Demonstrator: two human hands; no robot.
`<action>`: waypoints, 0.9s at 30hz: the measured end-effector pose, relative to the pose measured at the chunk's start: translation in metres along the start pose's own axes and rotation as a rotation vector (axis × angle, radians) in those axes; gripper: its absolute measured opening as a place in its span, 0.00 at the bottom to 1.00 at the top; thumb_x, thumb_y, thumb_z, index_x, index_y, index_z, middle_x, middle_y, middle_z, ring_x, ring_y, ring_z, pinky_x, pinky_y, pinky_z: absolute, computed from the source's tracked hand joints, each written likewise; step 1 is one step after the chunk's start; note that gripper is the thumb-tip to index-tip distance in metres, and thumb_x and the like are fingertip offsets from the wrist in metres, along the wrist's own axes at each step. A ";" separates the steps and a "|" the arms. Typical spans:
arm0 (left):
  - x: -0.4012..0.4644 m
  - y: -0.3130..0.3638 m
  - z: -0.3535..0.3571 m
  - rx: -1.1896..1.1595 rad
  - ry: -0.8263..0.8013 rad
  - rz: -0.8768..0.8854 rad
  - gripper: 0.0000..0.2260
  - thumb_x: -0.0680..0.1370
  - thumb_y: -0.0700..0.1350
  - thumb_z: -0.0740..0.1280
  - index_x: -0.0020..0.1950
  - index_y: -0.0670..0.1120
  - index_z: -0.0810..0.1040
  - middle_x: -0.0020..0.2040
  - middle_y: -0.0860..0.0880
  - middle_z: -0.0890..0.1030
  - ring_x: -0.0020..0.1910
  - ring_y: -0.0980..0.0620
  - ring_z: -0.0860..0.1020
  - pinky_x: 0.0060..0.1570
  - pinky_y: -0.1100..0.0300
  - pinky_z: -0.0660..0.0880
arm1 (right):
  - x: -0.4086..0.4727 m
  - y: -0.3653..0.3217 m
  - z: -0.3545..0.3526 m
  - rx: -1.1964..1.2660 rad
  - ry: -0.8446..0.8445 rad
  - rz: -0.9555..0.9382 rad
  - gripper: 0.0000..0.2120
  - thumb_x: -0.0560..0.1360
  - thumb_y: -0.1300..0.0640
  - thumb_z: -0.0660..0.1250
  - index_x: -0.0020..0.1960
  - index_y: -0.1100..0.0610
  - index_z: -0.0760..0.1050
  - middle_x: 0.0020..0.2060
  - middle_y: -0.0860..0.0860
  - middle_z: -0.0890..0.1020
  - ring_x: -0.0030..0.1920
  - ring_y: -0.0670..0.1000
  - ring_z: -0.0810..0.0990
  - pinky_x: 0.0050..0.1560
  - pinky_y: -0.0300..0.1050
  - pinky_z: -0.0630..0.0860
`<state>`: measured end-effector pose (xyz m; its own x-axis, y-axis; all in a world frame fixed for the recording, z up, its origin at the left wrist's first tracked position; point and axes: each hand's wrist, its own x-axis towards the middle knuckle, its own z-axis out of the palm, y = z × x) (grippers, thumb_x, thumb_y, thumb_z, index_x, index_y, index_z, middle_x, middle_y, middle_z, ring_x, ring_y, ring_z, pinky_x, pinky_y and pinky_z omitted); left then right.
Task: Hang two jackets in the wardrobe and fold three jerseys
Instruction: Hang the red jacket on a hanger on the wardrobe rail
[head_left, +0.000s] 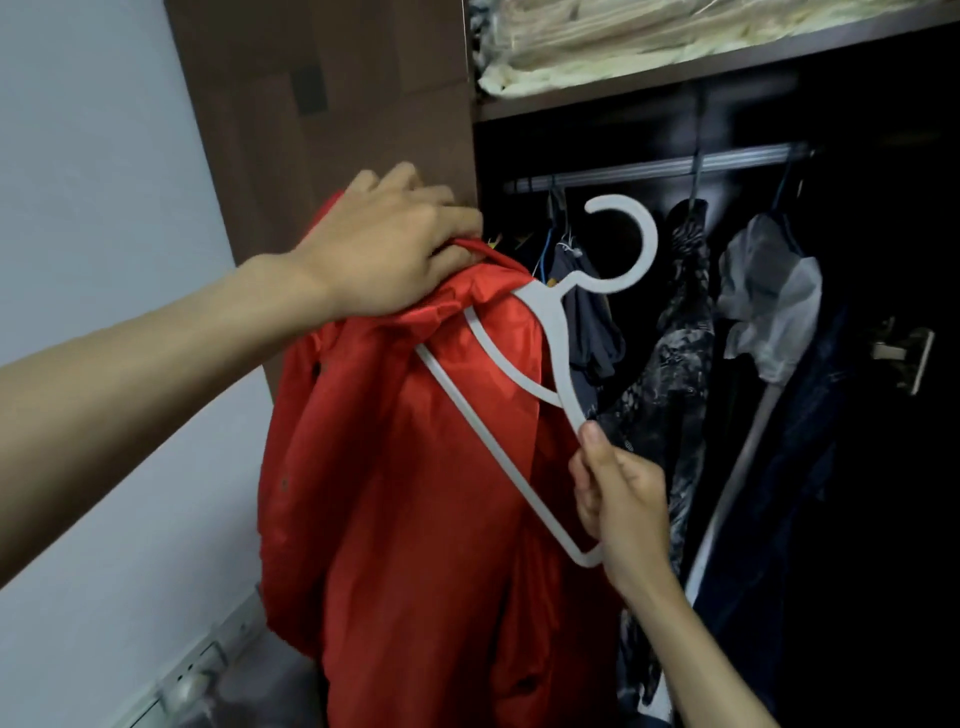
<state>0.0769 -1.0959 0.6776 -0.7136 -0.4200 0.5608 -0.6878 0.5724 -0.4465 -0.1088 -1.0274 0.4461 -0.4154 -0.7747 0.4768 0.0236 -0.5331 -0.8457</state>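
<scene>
- The wardrobe is standing open, with its brown side panel at the left; its inside is very dark, so the back and the lower part are hard to make out.
- A pale wall is filling the space to the left of the wardrobe, and low on it a white strip with sockets is showing, blurred and cut off by the bottom edge.
- The red jacket is hanging in front of the wardrobe's left edge; its lower part is running out of the picture.
- Dark clothes are hanging from the rail inside the wardrobe, and a white piece among them is not clear enough to name.
- On the shelf above the rail, pale folded fabric is lying, cut off by the top edge.
- The metal rail is crossing the upper part of the wardrobe; its right end is disappearing in the dark.
- The white hanger is tilting steeply, one arm lying against the jacket's collar area, its hook still below the rail.
- The left hand is gripping the top of the jacket, fingers curled into the cloth.
- The right hand is pinching the lower end of the hanger.
</scene>
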 end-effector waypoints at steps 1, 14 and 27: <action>-0.001 -0.002 0.008 -0.009 0.029 0.007 0.12 0.82 0.57 0.55 0.58 0.54 0.73 0.54 0.48 0.78 0.57 0.40 0.72 0.56 0.45 0.69 | 0.004 -0.001 -0.003 0.005 -0.014 0.002 0.26 0.78 0.42 0.63 0.26 0.54 0.68 0.21 0.48 0.63 0.21 0.46 0.59 0.23 0.35 0.55; 0.004 -0.021 0.056 0.004 -0.177 -0.364 0.32 0.80 0.66 0.52 0.45 0.41 0.82 0.53 0.33 0.81 0.55 0.33 0.79 0.51 0.46 0.73 | 0.056 -0.011 -0.040 -0.133 -0.290 0.236 0.23 0.80 0.41 0.66 0.44 0.61 0.83 0.34 0.53 0.75 0.34 0.50 0.75 0.36 0.41 0.73; 0.001 -0.026 0.051 -0.389 -0.119 -0.642 0.28 0.78 0.63 0.60 0.34 0.38 0.74 0.34 0.40 0.77 0.37 0.39 0.76 0.42 0.50 0.71 | -0.004 0.119 -0.005 -0.502 -0.181 0.142 0.27 0.78 0.45 0.71 0.72 0.50 0.67 0.65 0.44 0.76 0.66 0.42 0.74 0.69 0.46 0.72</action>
<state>0.0871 -1.1472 0.6540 -0.2135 -0.8149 0.5389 -0.8921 0.3874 0.2325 -0.1090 -1.0858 0.3426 -0.2757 -0.8970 0.3456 -0.3870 -0.2255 -0.8941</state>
